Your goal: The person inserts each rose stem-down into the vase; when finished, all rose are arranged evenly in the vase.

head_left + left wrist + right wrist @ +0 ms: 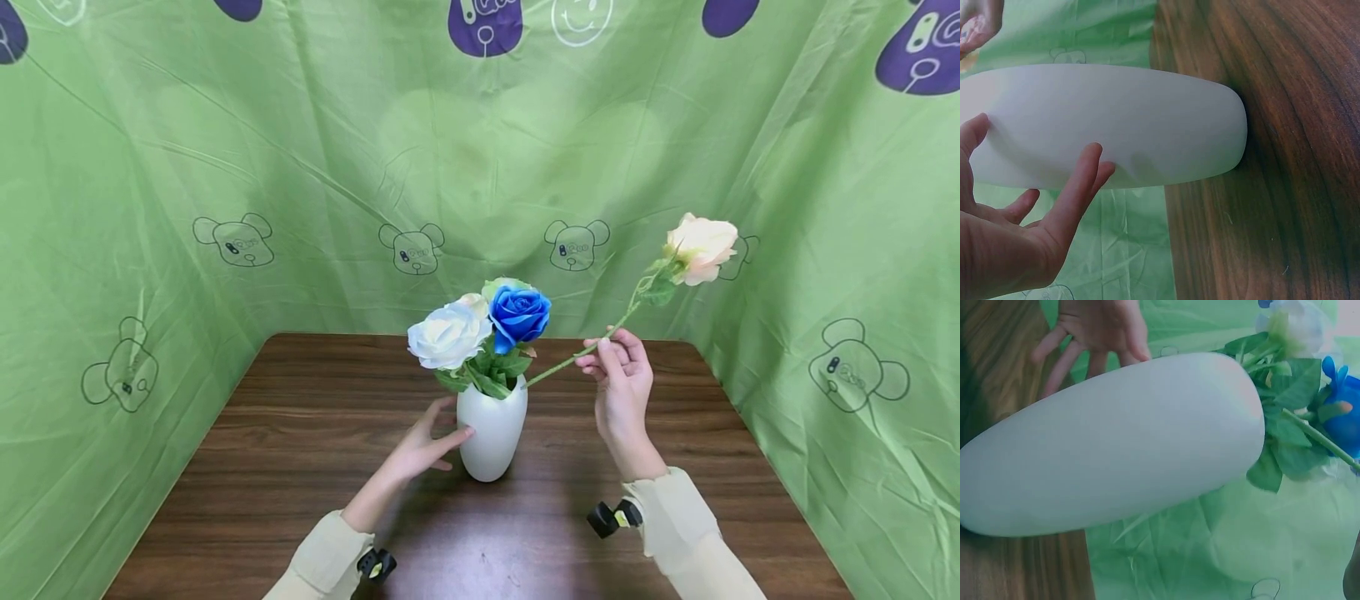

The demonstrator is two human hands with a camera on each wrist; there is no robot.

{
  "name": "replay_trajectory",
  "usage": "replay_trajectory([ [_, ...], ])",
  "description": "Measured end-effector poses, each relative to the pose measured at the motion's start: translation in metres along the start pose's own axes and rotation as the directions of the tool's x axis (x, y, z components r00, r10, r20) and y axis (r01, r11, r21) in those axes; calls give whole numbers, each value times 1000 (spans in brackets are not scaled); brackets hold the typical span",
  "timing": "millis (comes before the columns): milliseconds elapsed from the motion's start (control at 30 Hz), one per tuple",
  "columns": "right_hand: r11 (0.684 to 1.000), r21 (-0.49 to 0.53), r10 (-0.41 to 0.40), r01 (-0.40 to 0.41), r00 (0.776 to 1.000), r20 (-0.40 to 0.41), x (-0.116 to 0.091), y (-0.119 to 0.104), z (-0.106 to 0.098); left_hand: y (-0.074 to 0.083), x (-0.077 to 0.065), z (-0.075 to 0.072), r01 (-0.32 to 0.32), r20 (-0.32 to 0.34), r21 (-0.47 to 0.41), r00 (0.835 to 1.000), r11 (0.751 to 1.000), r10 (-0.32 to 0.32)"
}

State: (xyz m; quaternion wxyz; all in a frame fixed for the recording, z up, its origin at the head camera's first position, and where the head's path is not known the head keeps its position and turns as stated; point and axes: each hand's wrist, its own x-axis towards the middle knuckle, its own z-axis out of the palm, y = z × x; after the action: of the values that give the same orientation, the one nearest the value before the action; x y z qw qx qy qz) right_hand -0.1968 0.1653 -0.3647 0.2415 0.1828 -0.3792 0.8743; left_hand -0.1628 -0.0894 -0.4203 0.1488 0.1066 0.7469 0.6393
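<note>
A white vase (pixel 491 437) stands upright on the brown wooden table, holding a pale blue rose (pixel 448 336), a blue rose (pixel 519 317) and green leaves. My left hand (pixel 427 446) is at the vase's left side, fingers spread, thumb tip right at its wall; in the left wrist view these fingers (pixel 1079 181) lie loosely along the vase. With thumb and fingertips my right hand (pixel 624 379) pinches the stem of a peach rose (pixel 702 248), its bloom tilted up to the right. The stem's lower end (pixel 1310 431) overlaps the vase mouth.
Green cloth (pixel 480 167) with printed bear heads hangs behind and on both sides of the table (pixel 315 433). A pale flower partly hidden behind the blue rose also stands in the vase. Both wrists wear a small black camera.
</note>
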Motion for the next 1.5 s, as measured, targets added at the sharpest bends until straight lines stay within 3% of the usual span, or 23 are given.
replay_trajectory([
  [167, 991, -133, -23, 27, 999, 32, 1, 7, 12, 0, 0, 0, 1, -1, -2, 1000, 1000, -1],
  [300, 944, -324, -20, 57, 993, 117, -5, 12, 20, -1, 1, 1, 1, 3, -5, 1000, 1000, -1],
  [433, 845, -519, -33, 131, 981, 193, -16, 13, 32, -1, 1, 1, 4, 5, -5, 1000, 1000, -3],
  [600, 714, -665, -31, 217, 959, 280, -29, 25, 32, -2, 1, 1, 11, 4, -3, 1000, 1000, -11],
  [800, 542, -782, -13, 308, 933, 359, -39, 43, 17, -1, 1, 1, 16, 2, -1, 1000, 1000, -16],
  [933, 420, -833, -10, 360, 919, 393, -40, 44, 15, -1, 1, 1, 22, 0, 0, 1000, 1000, -22],
  [1033, 351, -855, -11, 383, 914, 405, -39, 41, 16, -1, 1, 1, 19, 3, 0, 1000, 1000, -19],
  [1133, 356, -851, -29, 387, 914, 404, -38, 37, 18, -1, 1, 1, 12, 6, 0, 1000, 1000, -12],
  [1267, 419, -832, -57, 364, 925, 376, -32, 32, 22, -1, 1, 1, 6, 5, 2, 1000, 1000, -6],
  [1400, 505, -812, -44, 291, 949, 313, -24, 24, 29, -2, 1, 0, 5, 4, -4, 1000, 1000, -5],
  [1500, 593, -775, -52, 220, 970, 236, -18, 14, 42, -2, 1, 0, 4, 6, -6, 1000, 1000, -4],
])
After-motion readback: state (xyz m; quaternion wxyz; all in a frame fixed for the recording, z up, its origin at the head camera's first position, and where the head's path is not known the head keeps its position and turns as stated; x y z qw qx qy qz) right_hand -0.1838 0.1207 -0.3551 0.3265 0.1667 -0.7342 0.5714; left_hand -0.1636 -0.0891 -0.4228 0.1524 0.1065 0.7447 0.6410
